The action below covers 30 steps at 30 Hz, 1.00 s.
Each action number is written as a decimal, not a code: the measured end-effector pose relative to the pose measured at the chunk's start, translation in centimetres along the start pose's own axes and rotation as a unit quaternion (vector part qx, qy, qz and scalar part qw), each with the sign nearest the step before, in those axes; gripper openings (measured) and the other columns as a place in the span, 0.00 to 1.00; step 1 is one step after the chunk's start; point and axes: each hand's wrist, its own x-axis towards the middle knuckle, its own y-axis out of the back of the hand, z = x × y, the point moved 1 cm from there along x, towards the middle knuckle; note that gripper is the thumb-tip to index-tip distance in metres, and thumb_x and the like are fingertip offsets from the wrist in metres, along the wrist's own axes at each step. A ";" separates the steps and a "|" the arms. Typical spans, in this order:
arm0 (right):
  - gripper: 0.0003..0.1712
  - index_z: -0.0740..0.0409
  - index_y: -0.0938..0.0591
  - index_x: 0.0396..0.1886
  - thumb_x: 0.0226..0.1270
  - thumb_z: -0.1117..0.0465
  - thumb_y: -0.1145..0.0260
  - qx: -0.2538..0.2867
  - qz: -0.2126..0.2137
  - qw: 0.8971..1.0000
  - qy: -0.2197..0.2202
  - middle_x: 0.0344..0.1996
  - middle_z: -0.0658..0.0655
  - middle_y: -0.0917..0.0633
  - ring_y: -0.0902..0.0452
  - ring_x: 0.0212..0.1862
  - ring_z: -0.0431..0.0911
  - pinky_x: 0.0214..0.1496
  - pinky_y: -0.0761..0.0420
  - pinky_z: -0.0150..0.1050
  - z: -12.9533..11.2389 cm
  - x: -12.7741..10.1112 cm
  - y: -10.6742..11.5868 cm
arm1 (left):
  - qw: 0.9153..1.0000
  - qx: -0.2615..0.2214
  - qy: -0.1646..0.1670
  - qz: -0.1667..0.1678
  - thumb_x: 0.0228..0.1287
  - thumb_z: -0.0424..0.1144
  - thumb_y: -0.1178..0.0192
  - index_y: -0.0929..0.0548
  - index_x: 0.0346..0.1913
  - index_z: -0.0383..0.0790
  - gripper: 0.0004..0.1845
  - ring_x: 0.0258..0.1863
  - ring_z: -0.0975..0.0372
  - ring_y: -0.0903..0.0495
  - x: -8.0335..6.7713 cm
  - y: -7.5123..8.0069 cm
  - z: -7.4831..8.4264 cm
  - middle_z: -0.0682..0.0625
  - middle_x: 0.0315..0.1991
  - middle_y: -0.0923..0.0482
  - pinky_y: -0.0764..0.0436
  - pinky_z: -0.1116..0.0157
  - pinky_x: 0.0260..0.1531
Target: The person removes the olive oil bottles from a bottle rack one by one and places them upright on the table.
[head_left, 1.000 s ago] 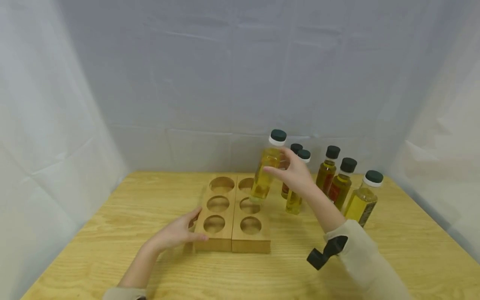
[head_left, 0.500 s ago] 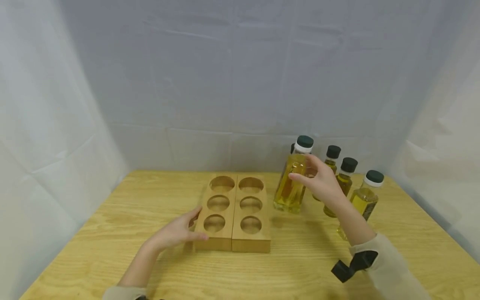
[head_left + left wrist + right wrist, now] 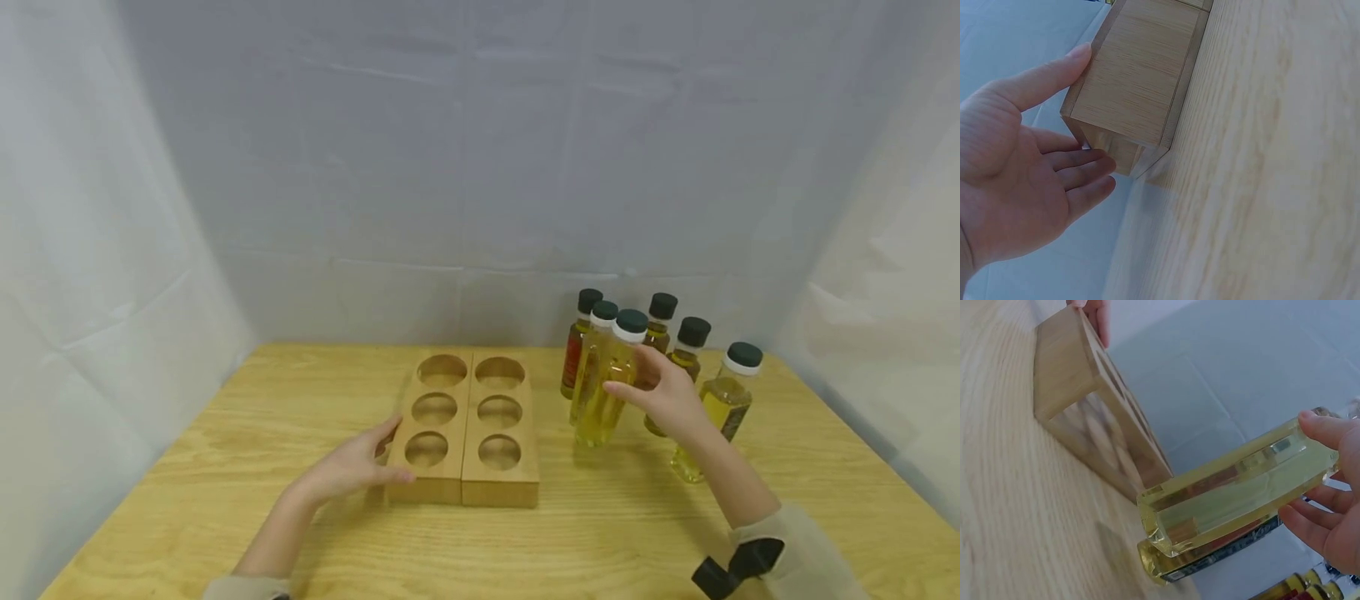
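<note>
My right hand (image 3: 667, 396) grips a clear bottle of yellow oil (image 3: 602, 404) by its upper part, thumb on one side and fingers on the other. The bottle has a dark green cap and leans, its base toward the left. It partly covers a similar yellow oil bottle (image 3: 591, 354) behind it. Two wooden holders (image 3: 498, 493) stand side by side, each with three round holes. At the front left corner of the left holder (image 3: 1141, 75), my left hand (image 3: 352, 462) touches it with the thumb at the front edge and loosely bent fingers along the hollow side.
Behind the held bottle stands a red-labelled, black-capped bottle (image 3: 573, 354). To the right are two more black-capped bottles, one nearer (image 3: 687, 360) and one farther back (image 3: 657, 335), and a green-capped oil bottle (image 3: 723, 404). White sheeting (image 3: 465, 167) encloses the wooden table (image 3: 300, 400).
My right hand has carried the oil bottle from above the right holder to the right, then lower and nearer to me. The left hand stays at the holder's corner.
</note>
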 end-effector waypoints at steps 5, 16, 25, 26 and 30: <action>0.50 0.64 0.45 0.71 0.58 0.44 0.33 -0.015 -0.002 1.000 0.008 0.61 0.70 0.33 0.33 0.58 0.62 0.54 0.27 0.56 0.9 -0.5 0.0 | 1.000 0.001 0.000 0.002 0.53 0.48 0.33 0.56 0.70 0.24 0.54 0.63 0.34 0.47 -0.1 0.0 0.0 0.28 0.68 0.54 0.43 0.44 0.61; 0.48 0.65 0.39 0.67 0.55 0.43 0.32 -0.034 -0.002 0.999 0.009 0.59 0.69 0.30 0.30 0.54 0.60 0.50 0.24 0.52 2.5 -1.0 -0.1 | 1.000 -0.001 -0.002 0.001 0.53 0.48 0.33 0.56 0.70 0.24 0.54 0.63 0.33 0.47 -0.1 0.0 0.1 0.27 0.68 0.54 0.43 0.43 0.61; 0.48 0.66 0.42 0.69 0.57 0.46 0.33 -0.007 -0.019 1.000 0.008 0.62 0.71 0.35 0.34 0.58 0.62 0.52 0.25 0.54 3.4 -1.2 0.0 | 1.000 -0.010 0.002 -0.008 0.53 0.48 0.33 0.57 0.70 0.24 0.54 0.63 0.33 0.49 0.0 0.0 0.1 0.28 0.69 0.55 0.44 0.42 0.61; 0.48 0.66 0.42 0.69 0.58 0.46 0.33 -0.006 -0.020 1.000 0.010 0.62 0.71 0.35 0.34 0.58 0.63 0.52 0.25 0.54 3.4 -1.2 0.1 | 1.000 -0.009 0.003 -0.008 0.53 0.48 0.33 0.57 0.70 0.24 0.54 0.63 0.33 0.49 -0.1 0.0 0.2 0.28 0.69 0.55 0.44 0.42 0.61; 0.45 0.67 0.41 0.67 0.58 0.50 0.32 0.003 -0.022 1.000 0.019 0.61 0.72 0.34 0.34 0.58 0.63 0.54 0.27 0.56 3.4 -1.2 0.2 | 1.000 -0.009 0.004 -0.006 0.53 0.48 0.33 0.57 0.70 0.24 0.54 0.63 0.33 0.49 -0.2 0.1 0.3 0.28 0.69 0.55 0.44 0.42 0.61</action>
